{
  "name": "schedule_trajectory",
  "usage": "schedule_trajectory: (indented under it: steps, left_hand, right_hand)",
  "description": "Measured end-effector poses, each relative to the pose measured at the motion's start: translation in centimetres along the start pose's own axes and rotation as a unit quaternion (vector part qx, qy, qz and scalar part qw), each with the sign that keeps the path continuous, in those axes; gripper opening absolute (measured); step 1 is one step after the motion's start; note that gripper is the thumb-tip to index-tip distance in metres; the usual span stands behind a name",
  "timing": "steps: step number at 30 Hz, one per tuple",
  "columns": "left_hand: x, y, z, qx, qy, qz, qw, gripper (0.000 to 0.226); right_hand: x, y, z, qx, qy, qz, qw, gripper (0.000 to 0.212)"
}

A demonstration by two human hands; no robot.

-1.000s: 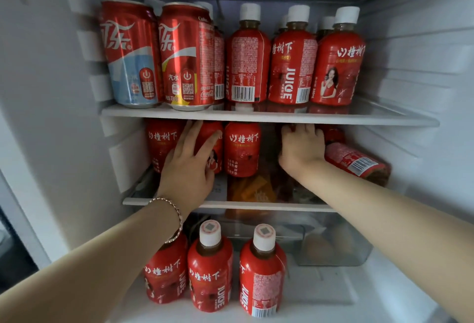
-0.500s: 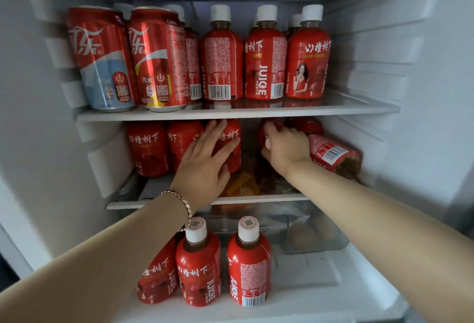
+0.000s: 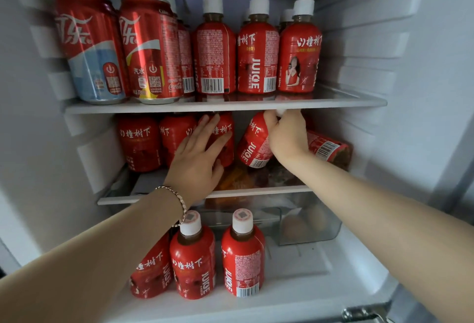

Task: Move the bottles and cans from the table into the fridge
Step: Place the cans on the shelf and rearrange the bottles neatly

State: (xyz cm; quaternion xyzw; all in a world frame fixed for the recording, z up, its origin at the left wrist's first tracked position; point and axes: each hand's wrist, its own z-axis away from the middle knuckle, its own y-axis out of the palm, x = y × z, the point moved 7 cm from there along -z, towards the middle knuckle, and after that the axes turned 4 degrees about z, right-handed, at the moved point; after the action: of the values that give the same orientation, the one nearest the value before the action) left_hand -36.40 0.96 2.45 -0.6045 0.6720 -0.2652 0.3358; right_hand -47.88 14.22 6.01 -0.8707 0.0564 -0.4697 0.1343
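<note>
Left hand grip spread, flat on upright bottle; right hand pinching tilted bottle neck.

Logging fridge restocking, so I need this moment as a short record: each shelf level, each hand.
top shelf: two cola cans left, upright juice bottles right
middle shelf: upright bottles left, lying bottle far right
left hand: open, fingers touching third bottle
right hand: gripping tilted bottle at its top
fridge floor: three bottles, clear bin to their right
</note>
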Motion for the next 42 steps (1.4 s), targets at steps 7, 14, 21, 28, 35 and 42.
schedule_trajectory:
  steps: [7, 14, 21, 28, 35, 42]
  left_hand:
    - [0.1, 0.1, 0.1, 0.012, -0.011, -0.003, 1.0, 0.063]
    - [0.0, 0.0, 0.1, 0.017, -0.007, -0.003, 1.0, 0.067]
    - [0.0, 0.0, 0.0, 0.008, -0.004, 0.005, 1.0, 0.068]
    - [0.2, 0.0, 0.0, -0.004, 0.002, 0.007, 1.0, 0.07]
    - [0.3, 0.0, 0.0, -0.005, -0.001, 0.004, 1.0, 0.072]
    - [0.2, 0.0, 0.0, 0.013, -0.01, 0.002, 1.0, 0.071]
  right_hand:
    - [0.1, 3.9, -2.1, 0.047, 0.059, 0.041, 0.996, 0.015]
    - [-1.2, 6.5, -1.8, 0.117, 0.063, 0.195, 0.972, 0.053]
    - [-4.0, 6.7, -3.5, 0.148, 0.085, 0.29, 0.942, 0.047]
    - [-5.0, 10.4, -4.8, 0.243, 0.04, 0.374, 0.894, 0.028]
    - [-3.8, 8.3, -5.0, 0.193, -0.038, 0.572, 0.796, 0.044]
    - [-4.5, 1.0, -3.8, 0.218, 0.162, 0.698, 0.662, 0.056]
